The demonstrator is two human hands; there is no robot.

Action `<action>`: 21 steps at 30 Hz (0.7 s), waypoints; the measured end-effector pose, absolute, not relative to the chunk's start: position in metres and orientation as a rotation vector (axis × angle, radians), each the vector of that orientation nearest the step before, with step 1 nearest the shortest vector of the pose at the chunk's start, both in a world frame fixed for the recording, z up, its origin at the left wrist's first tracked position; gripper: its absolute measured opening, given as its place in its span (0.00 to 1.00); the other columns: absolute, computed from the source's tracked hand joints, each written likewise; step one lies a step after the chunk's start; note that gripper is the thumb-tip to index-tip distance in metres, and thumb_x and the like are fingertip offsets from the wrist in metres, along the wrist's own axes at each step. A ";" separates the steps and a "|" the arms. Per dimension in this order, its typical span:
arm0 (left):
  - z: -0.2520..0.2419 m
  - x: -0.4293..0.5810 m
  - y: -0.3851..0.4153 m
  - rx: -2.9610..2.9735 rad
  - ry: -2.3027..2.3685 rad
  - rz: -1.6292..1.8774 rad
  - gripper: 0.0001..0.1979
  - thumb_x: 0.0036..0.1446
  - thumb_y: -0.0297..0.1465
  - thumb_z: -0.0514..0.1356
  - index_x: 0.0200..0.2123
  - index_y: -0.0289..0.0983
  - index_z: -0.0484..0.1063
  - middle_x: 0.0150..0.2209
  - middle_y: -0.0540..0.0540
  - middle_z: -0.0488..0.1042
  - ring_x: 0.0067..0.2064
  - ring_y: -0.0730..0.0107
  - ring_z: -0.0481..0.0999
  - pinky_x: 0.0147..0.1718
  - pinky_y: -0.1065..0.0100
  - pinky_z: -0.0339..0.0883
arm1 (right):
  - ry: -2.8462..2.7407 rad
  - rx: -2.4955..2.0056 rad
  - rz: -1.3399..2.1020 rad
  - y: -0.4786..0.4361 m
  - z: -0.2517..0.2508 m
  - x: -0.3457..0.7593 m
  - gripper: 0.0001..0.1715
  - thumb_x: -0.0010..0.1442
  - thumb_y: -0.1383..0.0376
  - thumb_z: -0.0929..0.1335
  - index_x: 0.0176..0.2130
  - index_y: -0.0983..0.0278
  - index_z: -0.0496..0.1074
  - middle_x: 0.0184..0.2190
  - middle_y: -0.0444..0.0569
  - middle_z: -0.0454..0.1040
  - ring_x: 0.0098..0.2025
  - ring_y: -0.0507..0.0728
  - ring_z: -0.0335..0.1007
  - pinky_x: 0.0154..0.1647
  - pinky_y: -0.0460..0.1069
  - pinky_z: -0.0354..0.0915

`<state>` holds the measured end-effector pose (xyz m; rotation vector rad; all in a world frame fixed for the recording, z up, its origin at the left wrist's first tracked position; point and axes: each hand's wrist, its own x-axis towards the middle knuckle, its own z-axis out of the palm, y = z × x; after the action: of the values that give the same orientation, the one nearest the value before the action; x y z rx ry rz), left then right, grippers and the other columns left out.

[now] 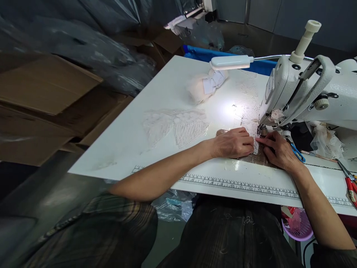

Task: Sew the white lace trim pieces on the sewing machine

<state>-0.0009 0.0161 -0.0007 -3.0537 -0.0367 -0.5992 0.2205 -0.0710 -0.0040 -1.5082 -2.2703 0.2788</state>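
Note:
My left hand (232,142) lies palm down on the white table (167,96), fingers together and pressed on a strip of white lace (254,137). My right hand (277,150) rests just to its right, fingertips pinching the same lace in front of the presser foot (262,130) of the white sewing machine (309,93). The lace runs under the foot and on behind it toward the back of the table. The two hands almost touch at the fingertips.
A lace piece (178,126) lies flat left of my hands, and a pale fabric bundle (205,86) sits under the lamp (231,62). Blue snips (298,153) and red-handled scissors (350,182) lie at the right. A printed ruler (240,184) lines the table's front edge. Cardboard boxes (47,96) stand at the left.

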 end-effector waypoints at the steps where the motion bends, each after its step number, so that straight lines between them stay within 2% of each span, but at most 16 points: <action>1: 0.000 -0.001 0.015 -3.050 -0.045 -0.578 0.17 0.69 0.29 0.51 0.30 0.39 0.76 0.35 0.47 0.79 0.32 0.71 0.72 0.38 0.64 0.66 | -2.280 -1.499 0.273 -0.071 -0.004 0.221 0.24 0.62 0.67 0.62 0.53 0.58 0.77 0.42 0.56 0.72 0.43 0.61 0.70 0.45 0.59 0.72; 8: 0.003 -0.003 0.004 -3.053 -0.100 -0.682 0.12 0.61 0.33 0.55 0.31 0.38 0.77 0.33 0.46 0.79 0.32 0.68 0.73 0.47 0.56 0.63 | -2.358 -1.328 0.170 -0.071 -0.003 0.222 0.21 0.63 0.67 0.62 0.49 0.58 0.79 0.42 0.55 0.71 0.40 0.58 0.70 0.41 0.56 0.72; 15: -0.001 -0.003 0.000 -3.025 -0.189 -0.719 0.12 0.59 0.35 0.56 0.31 0.36 0.77 0.35 0.44 0.78 0.33 0.64 0.72 0.43 0.56 0.63 | -2.378 -1.392 0.154 -0.074 -0.003 0.221 0.22 0.65 0.66 0.62 0.54 0.58 0.76 0.43 0.56 0.71 0.39 0.58 0.70 0.38 0.54 0.73; 21: -0.002 -0.003 0.000 -2.938 -0.236 -0.680 0.14 0.60 0.35 0.54 0.34 0.35 0.77 0.37 0.43 0.78 0.33 0.63 0.73 0.47 0.54 0.63 | -2.364 -1.561 0.141 -0.074 -0.004 0.216 0.23 0.66 0.65 0.61 0.56 0.58 0.75 0.44 0.57 0.72 0.40 0.60 0.71 0.40 0.56 0.73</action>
<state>-0.0030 0.0004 -0.0018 -2.9381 -0.2362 -0.6801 0.2160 -0.0736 -0.0036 -1.5611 -2.3637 0.1412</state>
